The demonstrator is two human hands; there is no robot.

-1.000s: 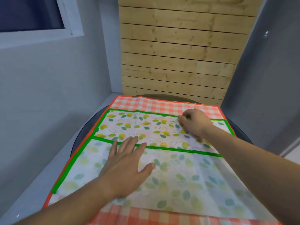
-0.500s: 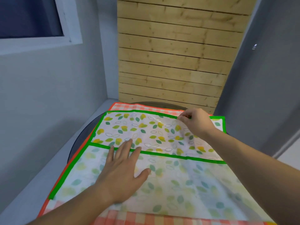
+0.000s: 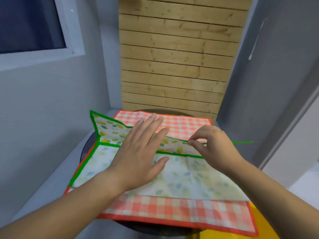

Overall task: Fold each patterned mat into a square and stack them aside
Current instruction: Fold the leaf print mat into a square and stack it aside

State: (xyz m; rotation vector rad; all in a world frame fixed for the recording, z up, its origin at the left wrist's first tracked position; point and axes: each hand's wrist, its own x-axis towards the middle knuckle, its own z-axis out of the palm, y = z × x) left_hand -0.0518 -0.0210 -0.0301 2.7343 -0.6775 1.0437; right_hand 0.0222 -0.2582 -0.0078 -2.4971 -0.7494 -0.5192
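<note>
Right hand [image 3: 214, 147] pinched leaf mat [image 3: 183, 178] by its raised green edge, centre-right; flap ran left from grip. Left hand [image 3: 138, 152] flat, fingers straight, over mat centre.

Plain room corner, grey walls [image 3: 43, 100], window [image 3: 31, 23], pine-plank panel [image 3: 172, 57], round table [image 3: 85, 149]

The only view, a wide-angle camera on the person's head, looks forward and steeply down from close above the near edge of the leaf-print mat [image 3: 181, 176], with the plank wall [image 3: 172, 66] rising beyond its far edge.
</note>
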